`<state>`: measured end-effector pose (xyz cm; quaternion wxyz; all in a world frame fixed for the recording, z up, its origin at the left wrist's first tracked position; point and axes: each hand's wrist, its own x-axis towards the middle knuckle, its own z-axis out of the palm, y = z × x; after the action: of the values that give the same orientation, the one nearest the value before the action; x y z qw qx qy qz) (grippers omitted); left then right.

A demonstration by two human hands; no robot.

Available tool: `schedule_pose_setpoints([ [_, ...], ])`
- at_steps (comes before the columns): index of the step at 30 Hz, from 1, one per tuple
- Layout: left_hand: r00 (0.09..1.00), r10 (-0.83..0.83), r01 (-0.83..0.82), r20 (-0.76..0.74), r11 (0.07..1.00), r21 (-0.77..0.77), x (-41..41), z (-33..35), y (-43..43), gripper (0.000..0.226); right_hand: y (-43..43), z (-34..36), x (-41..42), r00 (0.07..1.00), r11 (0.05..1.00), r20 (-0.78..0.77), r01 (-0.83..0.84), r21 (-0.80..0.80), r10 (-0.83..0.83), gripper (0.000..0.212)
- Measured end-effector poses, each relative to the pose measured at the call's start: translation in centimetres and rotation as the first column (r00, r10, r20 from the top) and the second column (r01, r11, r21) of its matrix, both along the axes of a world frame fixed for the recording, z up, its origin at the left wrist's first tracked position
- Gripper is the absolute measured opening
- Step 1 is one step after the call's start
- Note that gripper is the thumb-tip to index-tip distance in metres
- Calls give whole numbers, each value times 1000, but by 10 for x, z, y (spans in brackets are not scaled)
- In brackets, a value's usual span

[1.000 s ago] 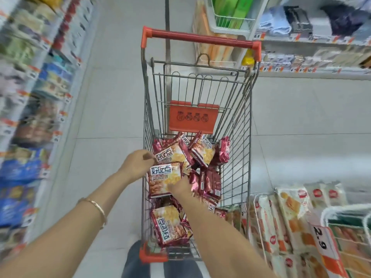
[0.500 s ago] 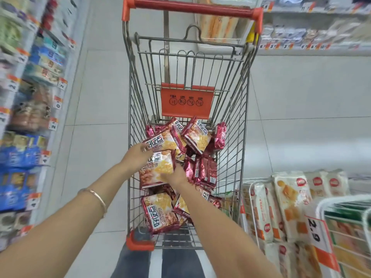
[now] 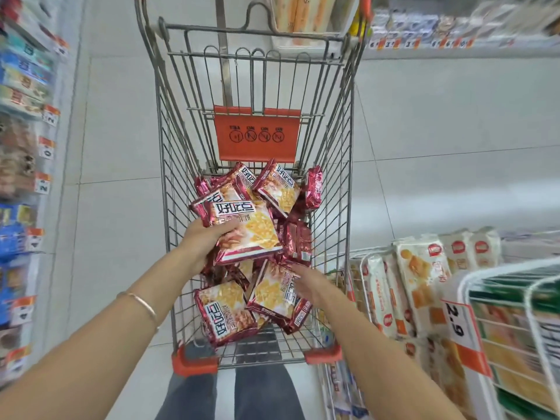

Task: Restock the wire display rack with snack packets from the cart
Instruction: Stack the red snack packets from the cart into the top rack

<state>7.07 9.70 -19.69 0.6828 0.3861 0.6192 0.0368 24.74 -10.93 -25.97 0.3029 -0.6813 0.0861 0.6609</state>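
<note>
- Change since half a second ago: right hand (image 3: pixel 310 284) has come off the bundle it was helping to steady and has dropped lower in the cart (image 3: pixel 335 165), toward me.
- Left hand (image 3: pixel 203 241) now carries the held packets (image 3: pixel 251 228) alone, fingers curled under the near-left edge and thumb across the face. It looks like two stacked, with a second edge showing behind the front one. Count not certain.
- Right hand: fingers stretched nearly straight, lying on the next packet (image 3: pixel 271 294), not closed round it. Motion blur, so fingertip contact is unclear.
- Reading: collecting phase, not placing. One more packet looks due to join the bundle before anything goes across.
- Wire display rack (image 3: pixel 363 269) stands to my right, just beside the cart. It is white wire with pale packets upright in it, and no red ones are visible there.
- Loose packets (image 3: pixel 278 189): red foil pillow bags, yellow cracker picture, bold white label panel. They are piled at all angles on the cart floor, up to the orange flap (image 3: pixel 257 134).
- Handling guess: glossy film, likely slippery when stacked, so a thicker one-hand bundle may fan out.
</note>
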Motion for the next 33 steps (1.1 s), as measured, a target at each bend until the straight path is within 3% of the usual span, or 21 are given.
schedule_pose_setpoints([
  [2,1000,21,-21,1,1000,4,2,17,-5,100,-6,-22,-26,978,957,35,-194,-217,206,69],
  [6,1000,18,-19,17,999,46,-4,22,-6,64,6,-67,-56,910,873,117,-336,-354,398,87],
  [9,999,16,-16,48,1000,0,-10,18,-7,45,3,-71,-52,955,920,138,-204,-334,261,69],
  [12,998,40,-41,44,998,39,-9,19,-9,41,-8,-57,-42,964,966,219,-95,-240,149,65],
  [14,1000,18,-20,22,991,132,-6,25,-10,44,-8,-36,-35,950,978,275,-105,-178,151,70],
  [18,998,-39,54,-57,954,296,1,51,-2,62,9,49,-3,837,957,484,-289,-7,256,52],
  [21,984,-105,155,-141,897,413,1,78,14,109,24,125,33,721,851,621,-500,158,308,44],
  [23,977,-175,211,-121,873,439,3,98,24,116,30,173,56,734,806,610,-536,251,298,36],
  [25,957,-278,286,-86,844,454,9,123,26,108,34,214,69,813,802,538,-467,373,223,30],
  [29,864,-503,474,20,826,306,28,164,21,124,44,249,62,947,816,320,-180,550,-7,26],
  [33,740,-668,631,79,729,264,40,221,-1,137,44,264,34,930,734,157,150,663,-332,43],
])
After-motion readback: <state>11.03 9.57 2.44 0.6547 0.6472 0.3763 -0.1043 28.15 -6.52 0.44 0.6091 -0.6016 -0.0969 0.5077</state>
